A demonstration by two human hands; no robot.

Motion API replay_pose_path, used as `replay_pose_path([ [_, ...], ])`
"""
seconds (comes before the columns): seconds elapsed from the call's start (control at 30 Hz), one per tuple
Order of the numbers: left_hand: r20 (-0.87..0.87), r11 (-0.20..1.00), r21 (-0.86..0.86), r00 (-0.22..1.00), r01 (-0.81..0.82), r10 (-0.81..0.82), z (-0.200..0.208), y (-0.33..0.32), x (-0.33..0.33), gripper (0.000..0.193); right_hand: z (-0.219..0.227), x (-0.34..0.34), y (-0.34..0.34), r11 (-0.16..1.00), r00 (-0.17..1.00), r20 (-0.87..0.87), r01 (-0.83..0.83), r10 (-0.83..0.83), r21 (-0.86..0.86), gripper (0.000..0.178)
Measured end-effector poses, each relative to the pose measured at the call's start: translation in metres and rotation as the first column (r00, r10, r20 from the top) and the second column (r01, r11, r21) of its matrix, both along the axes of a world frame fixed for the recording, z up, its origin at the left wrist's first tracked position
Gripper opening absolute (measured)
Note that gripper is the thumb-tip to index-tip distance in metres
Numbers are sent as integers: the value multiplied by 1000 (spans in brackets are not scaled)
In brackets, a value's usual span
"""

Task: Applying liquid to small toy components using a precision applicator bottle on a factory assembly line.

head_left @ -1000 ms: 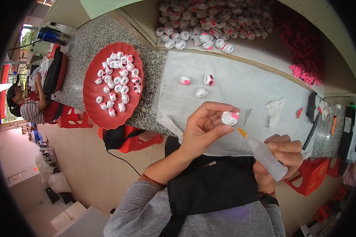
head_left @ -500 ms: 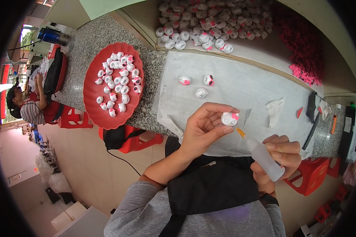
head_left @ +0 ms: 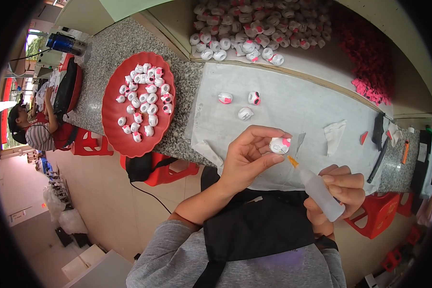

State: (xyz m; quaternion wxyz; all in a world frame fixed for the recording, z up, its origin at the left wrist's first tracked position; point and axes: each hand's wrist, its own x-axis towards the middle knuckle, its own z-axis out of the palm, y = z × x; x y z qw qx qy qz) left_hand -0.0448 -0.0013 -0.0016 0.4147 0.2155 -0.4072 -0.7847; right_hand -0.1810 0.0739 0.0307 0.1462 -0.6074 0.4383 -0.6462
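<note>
Between the thumb and fingers of my left hand [head_left: 247, 156] is a small white figurine head [head_left: 279, 145] with a pink patch. My right hand [head_left: 343, 189] is wrapped round a translucent squeeze bottle [head_left: 322, 194], tilted so that its orange nozzle tip [head_left: 293, 161] points up at the lower right side of the head. Tip and head look very close; whether they touch I cannot tell. Beyond my hands, three similar pieces lie on the white sheet: one with pink [head_left: 225, 98], one with dark ovals [head_left: 254, 98], and a mostly white one [head_left: 245, 114].
At left, a red scalloped tray [head_left: 111, 113] holds many such heads. A shelf at the back carries a heap of white heads [head_left: 264, 29] and a pink pile [head_left: 369, 62]. Paper scraps [head_left: 334, 135] and an orange pen-like item [head_left: 405, 151] lie right. Another person [head_left: 38, 129] sits far left.
Hardly anything differs: the whole view has shifted very slightly. Both hands keep their grip, with the nozzle still by the head.
</note>
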Motion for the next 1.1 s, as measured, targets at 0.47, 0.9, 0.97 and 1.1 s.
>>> replay_pose_path([
  [0.47, -6, 1000, 10, 1000, -7, 8, -1, 0, 0, 32, -10, 1, 3, 992, 995, 38, 99, -96, -77, 35],
  [0.9, 8, 1000, 19, 1000, 16, -17, -2, 1, 0, 33, -9, 4, 1, 994, 994, 58, 99, -96, -56, 35],
  [0.97, 14, 1000, 14, 1000, 22, -22, -2, 1, 0, 33, -8, 4, 0, 992, 993, 55, 106, -102, -63, 35],
  [1.1, 11, 1000, 6, 1000, 1, -1, -2, 0, 0, 33, -12, 3, 0, 990, 992, 54, 116, -112, -76, 35],
])
